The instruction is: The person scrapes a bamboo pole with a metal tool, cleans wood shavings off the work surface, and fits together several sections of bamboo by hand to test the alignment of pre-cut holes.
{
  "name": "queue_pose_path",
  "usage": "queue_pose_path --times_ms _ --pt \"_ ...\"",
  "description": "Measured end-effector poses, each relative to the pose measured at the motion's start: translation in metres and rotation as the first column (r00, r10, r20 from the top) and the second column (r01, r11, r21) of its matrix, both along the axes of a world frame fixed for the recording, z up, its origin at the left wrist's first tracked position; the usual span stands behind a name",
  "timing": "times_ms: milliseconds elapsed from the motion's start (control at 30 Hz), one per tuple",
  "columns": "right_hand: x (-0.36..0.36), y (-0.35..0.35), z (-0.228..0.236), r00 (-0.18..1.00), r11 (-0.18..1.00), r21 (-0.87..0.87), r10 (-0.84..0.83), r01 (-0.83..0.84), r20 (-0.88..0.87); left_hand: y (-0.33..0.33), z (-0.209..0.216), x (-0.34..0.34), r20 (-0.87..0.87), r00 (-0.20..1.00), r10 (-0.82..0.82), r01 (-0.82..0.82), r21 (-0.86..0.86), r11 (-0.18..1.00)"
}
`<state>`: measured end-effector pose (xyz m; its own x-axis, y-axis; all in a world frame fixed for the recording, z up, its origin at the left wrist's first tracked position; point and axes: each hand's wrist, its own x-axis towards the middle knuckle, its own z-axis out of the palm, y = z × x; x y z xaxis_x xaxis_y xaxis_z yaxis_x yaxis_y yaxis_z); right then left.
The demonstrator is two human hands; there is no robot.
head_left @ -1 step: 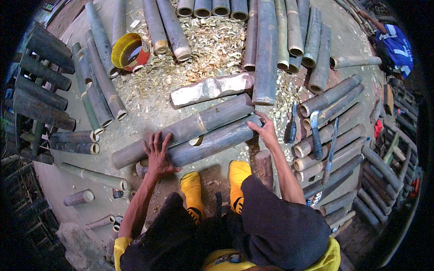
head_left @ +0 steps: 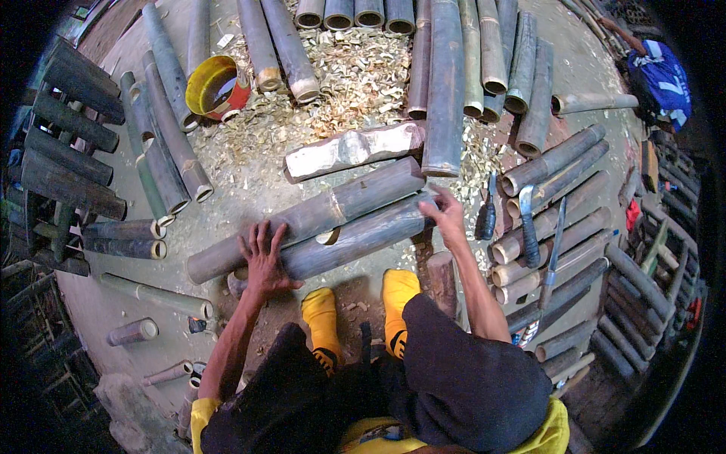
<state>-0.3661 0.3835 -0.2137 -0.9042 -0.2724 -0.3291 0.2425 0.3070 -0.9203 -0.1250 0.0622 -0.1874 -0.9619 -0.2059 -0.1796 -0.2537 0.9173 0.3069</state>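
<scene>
Two dark bamboo tubes lie side by side at a slant before my feet. My left hand (head_left: 265, 261) rests across their left part, fingers spread over the farther tube (head_left: 355, 193) and palm by the nearer tube (head_left: 370, 236). A pale notch is cut in the nearer tube's upper side. At that tube's right end, my right hand (head_left: 448, 217) has its thumb and bent fingers around the rim; the fingertips are partly hidden. Just beyond the tubes lies a block with a whitish worn top (head_left: 355, 150).
Wood chips (head_left: 355, 72) cover the ground ahead. A yellow-and-red bucket (head_left: 215, 87) stands far left. To the right lie a dark-handled tool (head_left: 490, 212), a curved blade tool (head_left: 528, 227) and a long blade (head_left: 554, 253) by stacked bamboo. A person in blue (head_left: 658, 83) is at the far right.
My right hand's fingers have bent and shifted slightly at the nearer tube's right end. My left hand and both tubes look nearly still.
</scene>
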Motion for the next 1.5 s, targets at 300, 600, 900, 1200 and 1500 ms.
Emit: queue_pose_path --times_ms 300,600,900,1200,1500 --pt "-0.046 -0.014 0.046 0.966 0.966 0.042 -0.254 0.257 -0.051 -0.001 -0.010 0.005 -0.006 1.000 0.019 -0.019 -0.011 1.000" --pt "-0.077 -0.031 0.037 0.991 0.990 -0.043 -0.136 0.135 -0.014 0.003 -0.004 0.000 0.032 0.999 0.008 -0.007 -0.041 0.999" --pt "-0.074 -0.006 0.040 0.842 0.702 -0.623 0.063 0.344 0.535 0.001 -0.002 0.000 0.011 1.000 0.009 -0.008 -0.040 0.999" --pt "-0.072 -0.009 0.029 0.873 0.703 -0.613 -0.022 0.361 0.488 0.003 -0.008 0.000 -0.031 0.999 -0.033 0.031 -0.036 0.999" --pt "-0.052 -0.003 0.035 0.875 0.664 -0.647 -0.022 0.375 0.484 0.006 -0.007 -0.001 -0.038 0.999 -0.035 0.033 -0.048 0.998"
